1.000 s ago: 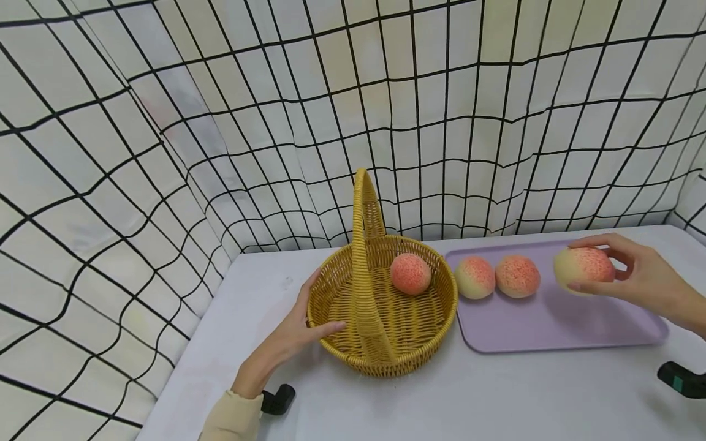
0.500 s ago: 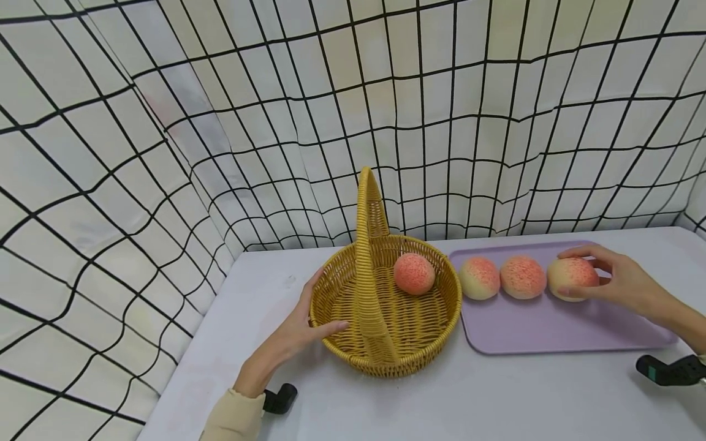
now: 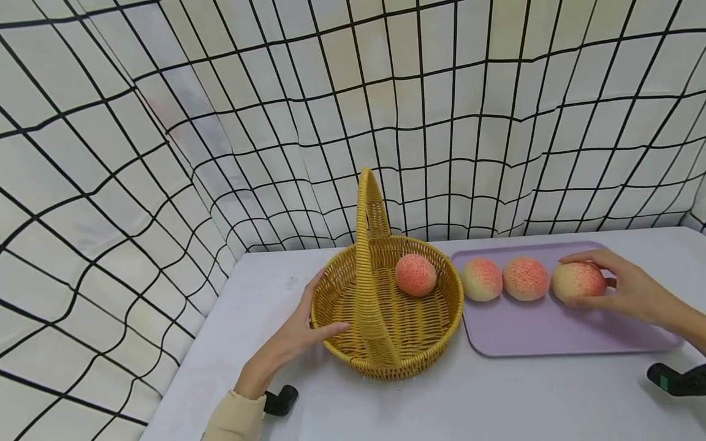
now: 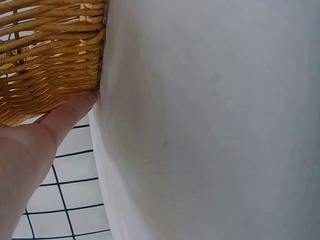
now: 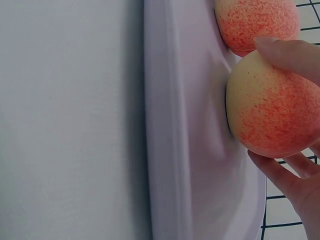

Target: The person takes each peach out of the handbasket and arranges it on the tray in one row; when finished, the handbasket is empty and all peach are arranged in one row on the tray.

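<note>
A yellow wicker basket point(image 3: 408, 361) with a tall handle stands at the middle, one pink peach point(image 3: 416, 275) inside it on the right. The left hand point(image 3: 300, 334) grips the basket's left side, thumb over the rim; the left wrist view has its fingers against the woven wall point(image 4: 55, 75). On the purple tray point(image 3: 551, 334) three peaches form a row. The right hand point(image 3: 634, 288) holds the rightmost peach point(image 3: 576, 282) between thumb and fingers; the right wrist view shows this peach point(image 5: 272, 110) at the tray surface, beside the middle peach point(image 5: 255, 22).
The white table point(image 3: 485, 398) carries basket and tray. Behind and to the left hangs white cloth with a black grid net point(image 3: 419, 141). The tray's left edge is close against the basket. Black wrist devices show near the left wrist point(image 3: 281, 400) and the right wrist point(image 3: 678, 380).
The right hand has brought its peach left and down to the row's right end, then shifted slightly right. The left hand keeps its place on the basket.
</note>
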A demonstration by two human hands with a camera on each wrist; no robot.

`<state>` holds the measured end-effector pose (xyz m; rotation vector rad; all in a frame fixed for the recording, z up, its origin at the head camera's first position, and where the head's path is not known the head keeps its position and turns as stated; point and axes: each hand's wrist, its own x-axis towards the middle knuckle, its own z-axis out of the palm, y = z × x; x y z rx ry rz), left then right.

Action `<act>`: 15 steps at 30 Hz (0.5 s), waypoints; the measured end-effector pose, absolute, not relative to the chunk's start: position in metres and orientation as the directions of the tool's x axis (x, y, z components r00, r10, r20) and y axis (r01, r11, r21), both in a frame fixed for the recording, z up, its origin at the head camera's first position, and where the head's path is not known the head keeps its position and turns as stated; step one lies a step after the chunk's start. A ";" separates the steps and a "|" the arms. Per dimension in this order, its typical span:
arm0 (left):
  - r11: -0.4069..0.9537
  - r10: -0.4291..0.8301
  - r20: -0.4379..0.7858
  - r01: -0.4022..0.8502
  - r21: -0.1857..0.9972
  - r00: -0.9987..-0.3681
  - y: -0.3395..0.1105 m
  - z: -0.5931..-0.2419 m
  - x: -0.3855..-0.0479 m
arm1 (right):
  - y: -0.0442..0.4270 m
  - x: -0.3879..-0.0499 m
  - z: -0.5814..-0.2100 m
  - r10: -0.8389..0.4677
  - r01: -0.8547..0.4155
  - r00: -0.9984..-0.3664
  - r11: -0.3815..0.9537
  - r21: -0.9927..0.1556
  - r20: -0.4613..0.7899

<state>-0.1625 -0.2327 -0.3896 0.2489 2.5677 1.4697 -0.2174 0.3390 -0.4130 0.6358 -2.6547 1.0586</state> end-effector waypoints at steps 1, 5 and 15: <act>0.499 0.233 -0.065 0.062 0.864 -0.970 -0.233 -0.389 -0.163 | 0.339 -0.218 -0.413 -0.312 -0.470 -0.882 0.648 -0.600 0.354; 0.496 0.241 -0.063 0.067 0.866 -0.968 -0.232 -0.388 -0.165 | 0.338 -0.219 -0.411 -0.315 -0.490 -0.870 0.644 -0.588 0.380; 0.475 0.240 -0.070 0.054 0.878 -0.968 -0.234 -0.388 -0.162 | 0.339 -0.218 -0.386 -0.283 -0.422 -0.906 0.650 -0.632 0.314</act>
